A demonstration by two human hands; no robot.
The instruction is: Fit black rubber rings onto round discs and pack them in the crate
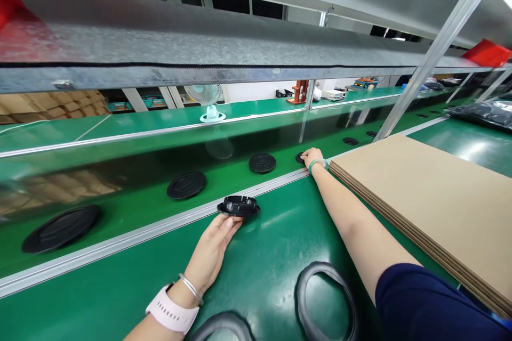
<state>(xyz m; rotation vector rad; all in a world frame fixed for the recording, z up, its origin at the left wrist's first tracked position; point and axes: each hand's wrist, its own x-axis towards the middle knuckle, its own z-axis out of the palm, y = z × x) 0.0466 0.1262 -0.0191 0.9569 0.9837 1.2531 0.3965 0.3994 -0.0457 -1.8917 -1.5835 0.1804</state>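
Note:
My left hand [214, 245] is closed on a round black plastic cap [240, 205], its notched ring facing up, just above the near bench. My right hand [311, 156] reaches over the metal rail, with its fingers on a smaller-looking black disc [299, 158] on the green belt [224, 184]. Other black discs lie along the belt: one between my hands [262, 163], one left of that [186, 185], and a large one nearest the left edge [62, 228]. Two grey rubber rings, one at right [304, 298] and one at the bottom edge [224, 322], rest on the bench.
Flat cardboard sheets [432, 170] are stacked right of my right forearm. A slanted metal post [436, 53] rises behind them. A metal shelf [200, 48] spans overhead. Across the belt stands a pale green fan [210, 104]. Black plastic bags [484, 112] lie at far right.

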